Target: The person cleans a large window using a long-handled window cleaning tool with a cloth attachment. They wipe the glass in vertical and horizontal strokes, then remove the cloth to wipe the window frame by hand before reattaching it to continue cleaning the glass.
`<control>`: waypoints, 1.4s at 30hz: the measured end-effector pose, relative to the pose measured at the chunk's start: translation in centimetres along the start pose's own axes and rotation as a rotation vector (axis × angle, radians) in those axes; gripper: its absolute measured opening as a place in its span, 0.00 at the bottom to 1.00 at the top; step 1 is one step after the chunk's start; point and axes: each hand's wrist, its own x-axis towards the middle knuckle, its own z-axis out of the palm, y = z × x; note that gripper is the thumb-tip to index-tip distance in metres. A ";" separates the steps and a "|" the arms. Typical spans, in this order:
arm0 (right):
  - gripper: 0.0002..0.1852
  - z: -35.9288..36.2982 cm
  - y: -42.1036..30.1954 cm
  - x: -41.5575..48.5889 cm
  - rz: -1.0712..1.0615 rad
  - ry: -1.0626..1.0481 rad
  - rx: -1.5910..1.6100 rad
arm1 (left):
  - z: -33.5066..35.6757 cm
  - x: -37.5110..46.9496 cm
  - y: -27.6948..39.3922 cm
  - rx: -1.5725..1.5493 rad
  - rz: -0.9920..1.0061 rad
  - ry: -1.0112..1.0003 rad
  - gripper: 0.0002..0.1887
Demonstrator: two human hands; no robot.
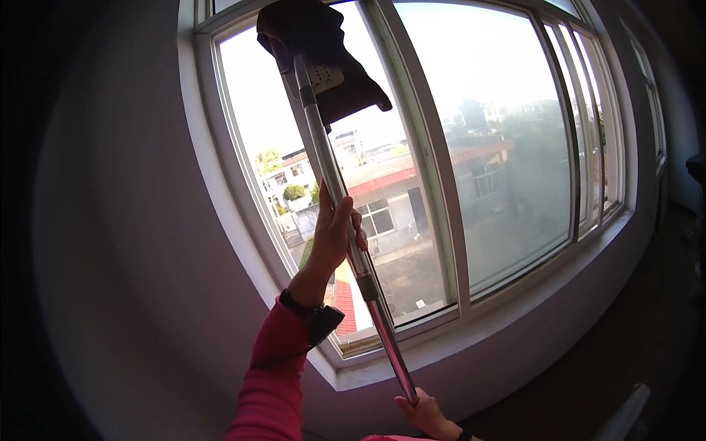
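Observation:
A long metal mop pole runs slantwise up across the window. My left hand is wrapped around its middle, above a grey collar on the pole. Lower down, my right hand grips the pole near its bottom end. At the top, a flat mop head with a dark cloth over it is raised before the upper part of the left window pane; whether it touches the glass I cannot tell. Part of a pale perforated plate shows under the cloth.
The white window frame divides the left pane from a hazy middle pane. Below runs the window sill. A plain wall stands at the left. A pale, blurred object is at the lower right, over a dark floor.

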 end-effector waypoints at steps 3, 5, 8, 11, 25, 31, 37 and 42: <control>0.27 1.2 0.4 0.1 -0.040 0.023 -0.038 | -1.7 -0.8 0.2 -0.081 0.001 -0.021 0.36; 0.27 1.7 0.5 0.2 -0.046 0.029 -0.035 | -2.3 -0.9 0.1 -0.079 -0.028 -0.030 0.35; 0.28 1.7 0.2 0.1 -0.028 0.025 -0.046 | -2.6 -0.9 -0.2 -0.103 -0.041 -0.020 0.34; 0.28 0.5 -0.3 -0.3 -0.002 0.029 -0.078 | -2.3 -1.1 -0.5 -0.121 -0.032 -0.006 0.33; 0.22 -4.5 2.2 2.7 -0.244 0.253 -0.171 | -2.5 0.6 -1.6 -0.005 -0.048 0.180 0.32; 0.22 -1.5 6.7 2.5 -0.235 0.220 -0.136 | -0.6 -2.9 -2.5 0.026 0.006 0.090 0.39; 0.20 0.6 5.6 1.8 -0.175 0.034 0.021 | 0.2 -2.4 -1.4 0.122 0.050 0.044 0.40; 0.20 1.6 1.7 2.5 -0.167 -0.055 0.166 | -1.5 0.1 1.1 0.233 0.053 0.088 0.40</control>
